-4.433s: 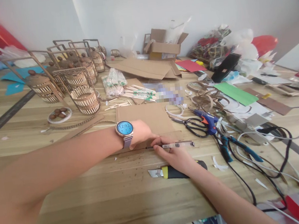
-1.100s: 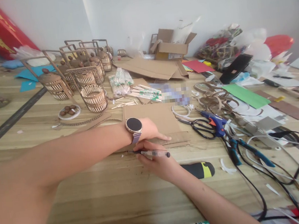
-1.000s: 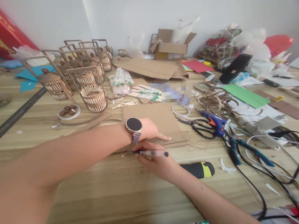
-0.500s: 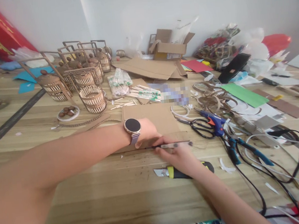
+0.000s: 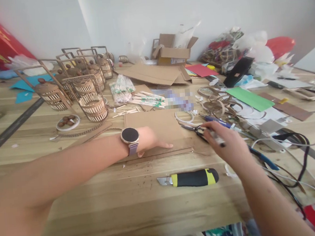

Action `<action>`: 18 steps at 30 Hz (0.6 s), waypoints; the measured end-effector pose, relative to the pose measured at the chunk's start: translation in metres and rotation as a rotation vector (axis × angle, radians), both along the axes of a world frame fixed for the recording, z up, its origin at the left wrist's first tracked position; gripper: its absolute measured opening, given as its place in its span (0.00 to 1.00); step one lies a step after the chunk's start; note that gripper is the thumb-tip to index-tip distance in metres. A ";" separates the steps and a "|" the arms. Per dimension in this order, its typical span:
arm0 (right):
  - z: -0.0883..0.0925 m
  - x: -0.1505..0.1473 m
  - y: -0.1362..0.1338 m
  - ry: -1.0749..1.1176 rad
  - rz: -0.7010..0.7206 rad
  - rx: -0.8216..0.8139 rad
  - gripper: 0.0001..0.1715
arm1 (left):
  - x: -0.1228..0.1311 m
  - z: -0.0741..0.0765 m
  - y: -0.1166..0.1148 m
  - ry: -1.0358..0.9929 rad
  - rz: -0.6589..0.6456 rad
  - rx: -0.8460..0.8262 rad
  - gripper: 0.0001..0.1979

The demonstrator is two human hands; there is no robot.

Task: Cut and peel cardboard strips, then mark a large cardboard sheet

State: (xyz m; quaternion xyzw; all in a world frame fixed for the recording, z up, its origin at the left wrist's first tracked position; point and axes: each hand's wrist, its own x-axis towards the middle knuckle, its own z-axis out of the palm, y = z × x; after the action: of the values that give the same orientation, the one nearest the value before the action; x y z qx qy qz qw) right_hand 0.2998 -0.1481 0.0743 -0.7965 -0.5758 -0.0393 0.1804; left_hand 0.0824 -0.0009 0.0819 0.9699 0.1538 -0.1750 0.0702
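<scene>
My left hand point(image 5: 150, 140), with a watch point(image 5: 130, 135) on its wrist, presses on a flat piece of cardboard point(image 5: 160, 123). Its visible fingers are stretched out and hold nothing. A dark line runs along the cardboard's near edge, where a thin strip point(image 5: 187, 151) lies. To the right, my right hand point(image 5: 228, 141) is closed around a pen point(image 5: 218, 139). That hand is over the handles of the scissors point(image 5: 187, 127); whether it grips them I cannot tell. Nearer me lies a utility knife point(image 5: 194, 178), blade out to the left.
Several bamboo baskets point(image 5: 93, 107) with tall handles stand at the back left, beside a dish point(image 5: 76, 125) of brown balls. Behind the cardboard are wrapped sticks point(image 5: 148, 99). Right of my right hand lie a glue gun point(image 5: 216, 121), pliers point(image 5: 266, 159) and cables point(image 5: 302, 152).
My right hand has moved right with the pen, from the cardboard's near edge to the scissors. The utility knife is now uncovered. My left hand remains on the cardboard, its index finger now showing.
</scene>
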 end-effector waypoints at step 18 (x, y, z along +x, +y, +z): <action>0.003 -0.038 -0.027 0.149 0.702 -0.459 0.23 | -0.064 -0.018 -0.003 -0.109 0.048 0.238 0.27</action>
State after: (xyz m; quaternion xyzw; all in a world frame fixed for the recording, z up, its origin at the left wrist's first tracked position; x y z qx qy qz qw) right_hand 0.2617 -0.1753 0.0776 -0.5723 -0.7912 0.2113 0.0417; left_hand 0.0180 -0.0036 0.0641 0.9755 0.1926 -0.1009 -0.0329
